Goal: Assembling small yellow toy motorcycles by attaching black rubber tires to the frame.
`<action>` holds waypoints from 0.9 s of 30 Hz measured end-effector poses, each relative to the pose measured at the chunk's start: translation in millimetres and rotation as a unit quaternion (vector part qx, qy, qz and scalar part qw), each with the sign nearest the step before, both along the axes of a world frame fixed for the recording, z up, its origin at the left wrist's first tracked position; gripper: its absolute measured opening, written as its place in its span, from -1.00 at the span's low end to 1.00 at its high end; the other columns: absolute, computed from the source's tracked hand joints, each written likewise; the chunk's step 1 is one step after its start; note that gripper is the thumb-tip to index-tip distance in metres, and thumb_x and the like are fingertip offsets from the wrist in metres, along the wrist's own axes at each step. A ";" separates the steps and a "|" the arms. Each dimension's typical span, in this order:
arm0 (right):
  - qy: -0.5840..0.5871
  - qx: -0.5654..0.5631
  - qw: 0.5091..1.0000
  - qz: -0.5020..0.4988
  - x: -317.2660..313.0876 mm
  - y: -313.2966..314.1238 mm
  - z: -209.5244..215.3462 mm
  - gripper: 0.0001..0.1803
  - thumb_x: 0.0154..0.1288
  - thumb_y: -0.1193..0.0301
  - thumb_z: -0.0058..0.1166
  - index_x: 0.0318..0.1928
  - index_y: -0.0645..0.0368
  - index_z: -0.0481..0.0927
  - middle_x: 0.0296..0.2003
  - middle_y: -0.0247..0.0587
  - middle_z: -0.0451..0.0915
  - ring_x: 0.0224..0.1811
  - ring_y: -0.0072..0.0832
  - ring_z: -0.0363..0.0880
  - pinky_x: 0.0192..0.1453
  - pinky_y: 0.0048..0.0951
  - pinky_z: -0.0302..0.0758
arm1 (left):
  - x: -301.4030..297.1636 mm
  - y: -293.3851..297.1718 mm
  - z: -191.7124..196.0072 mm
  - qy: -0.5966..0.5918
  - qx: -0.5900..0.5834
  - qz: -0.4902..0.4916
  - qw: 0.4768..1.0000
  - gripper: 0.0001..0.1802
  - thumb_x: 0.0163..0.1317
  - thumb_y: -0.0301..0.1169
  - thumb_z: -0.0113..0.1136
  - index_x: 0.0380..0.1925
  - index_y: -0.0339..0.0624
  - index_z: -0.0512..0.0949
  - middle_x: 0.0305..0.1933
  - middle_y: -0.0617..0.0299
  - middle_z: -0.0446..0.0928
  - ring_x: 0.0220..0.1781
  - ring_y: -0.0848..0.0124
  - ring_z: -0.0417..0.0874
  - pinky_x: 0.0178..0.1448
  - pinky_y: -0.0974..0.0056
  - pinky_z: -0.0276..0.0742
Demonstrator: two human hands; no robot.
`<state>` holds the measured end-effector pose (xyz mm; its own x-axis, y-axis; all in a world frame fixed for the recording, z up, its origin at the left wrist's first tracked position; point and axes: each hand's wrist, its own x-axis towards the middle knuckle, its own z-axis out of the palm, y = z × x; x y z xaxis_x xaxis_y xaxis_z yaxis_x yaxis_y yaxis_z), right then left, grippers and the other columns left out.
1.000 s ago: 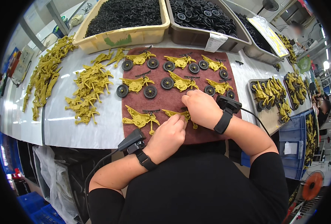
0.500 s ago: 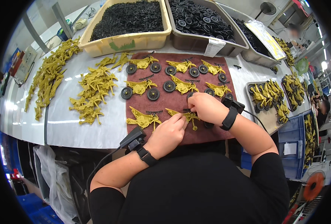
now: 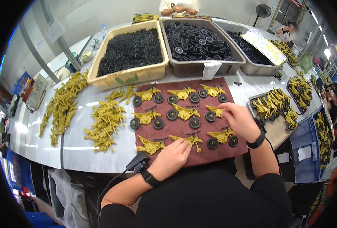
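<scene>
Rows of yellow plastic toy motorcycles lie on a dark red cloth (image 3: 164, 95), most with black wheels beside or on them. My left hand (image 3: 175, 155) rests with its fingers closed on a wheelless motorcycle body (image 3: 194, 141) in the near row; a black handlebar piece (image 3: 193, 133) lies just above it. Farther right, my right hand (image 3: 240, 119) pinches the right end of a motorcycle (image 3: 213, 111) in the middle row, hiding that end and its wheel. Beside my left hand lies another wheelless body (image 3: 148, 146).
Behind the cloth stand a cream bin (image 3: 128, 72) of small black parts and a grey bin (image 3: 206, 68) of black wheels. Yellow bodies pile up (image 3: 104, 123) at the left. A metal tray (image 3: 276, 133) with motorcycles sits at the right. Another person (image 3: 180, 7) sits across the table.
My right hand has moved up and right from the near-row body to the middle-row motorcycle. My left hand stays on the same body. The view has tilted up, bringing in the person opposite.
</scene>
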<state>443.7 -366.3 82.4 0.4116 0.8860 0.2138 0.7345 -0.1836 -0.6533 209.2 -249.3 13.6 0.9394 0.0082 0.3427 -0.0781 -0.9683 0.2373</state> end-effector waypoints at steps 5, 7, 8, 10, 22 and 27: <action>-0.031 0.086 0.985 -0.147 46.3 -41.1 -27.2 -0.80 0.22 0.64 -0.13 -0.17 0.30 0.50 -0.46 -0.09 0.55 -0.43 -0.30 0.56 -0.32 -0.40 0.46 | 3.7 31.1 42.0 -0.075 -0.069 0.020 0.995 -0.67 0.01 -0.52 0.24 -0.15 -0.28 0.52 -0.21 0.07 0.52 -0.14 0.14 0.57 -0.07 0.20 0.54; -0.065 0.107 0.976 -0.176 60.0 -57.6 -51.1 -0.81 0.23 0.67 -0.17 -0.20 0.30 0.50 -0.50 -0.16 0.50 -0.48 -0.39 0.50 -0.38 -0.44 0.41 | 14.3 69.1 60.5 -0.101 -0.029 0.051 0.993 -0.67 0.01 -0.53 0.23 -0.14 -0.26 0.53 -0.22 0.06 0.54 -0.14 0.12 0.57 -0.05 0.17 0.52; -0.089 0.130 0.972 -0.177 63.2 -64.1 -63.8 -0.80 0.23 0.68 -0.19 -0.20 0.29 0.50 -0.52 -0.20 0.48 -0.51 -0.48 0.46 -0.41 -0.49 0.37 | 21.8 92.9 65.9 -0.110 -0.001 0.080 0.991 -0.69 0.01 -0.54 0.22 -0.16 -0.26 0.53 -0.23 0.04 0.56 -0.13 0.10 0.57 -0.04 0.16 0.51; -0.084 0.128 0.969 -0.192 62.0 -69.7 -77.6 -0.80 0.25 0.67 -0.21 -0.20 0.30 0.50 -0.52 -0.20 0.47 -0.49 -0.47 0.47 -0.39 -0.50 0.38 | 41.3 147.0 72.7 -0.156 -0.020 0.143 0.977 -0.81 0.06 -0.52 0.18 -0.28 -0.30 0.58 -0.26 0.00 0.60 -0.20 0.11 0.61 -0.07 0.17 0.53; -0.022 0.150 0.951 -0.270 56.3 -47.4 -94.8 -0.76 0.23 0.66 -0.22 -0.15 0.31 0.50 -0.42 -0.11 0.54 -0.36 -0.28 0.52 -0.27 -0.38 0.43 | 136.6 356.0 37.5 0.389 0.038 0.354 0.849 -0.31 0.08 0.12 0.15 0.14 -0.04 0.43 0.10 0.11 0.52 0.18 0.22 0.49 0.20 0.22 0.38; 0.028 0.126 0.955 -0.267 59.7 -44.8 -100.8 -0.77 0.20 0.67 -0.18 -0.19 0.32 0.52 -0.41 -0.12 0.56 -0.38 -0.37 0.54 -0.31 -0.43 0.44 | 132.8 354.0 39.9 0.365 -0.060 0.302 0.879 -0.63 0.15 -0.09 0.12 -0.16 -0.08 0.57 -0.22 0.16 0.61 -0.14 0.34 0.57 -0.02 0.22 0.46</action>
<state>503.4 -411.2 -18.4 0.8074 0.4698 0.3568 0.5425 -0.3535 -0.7621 342.0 104.7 53.5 0.7207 0.5748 -0.3876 0.6562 -0.7459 0.1140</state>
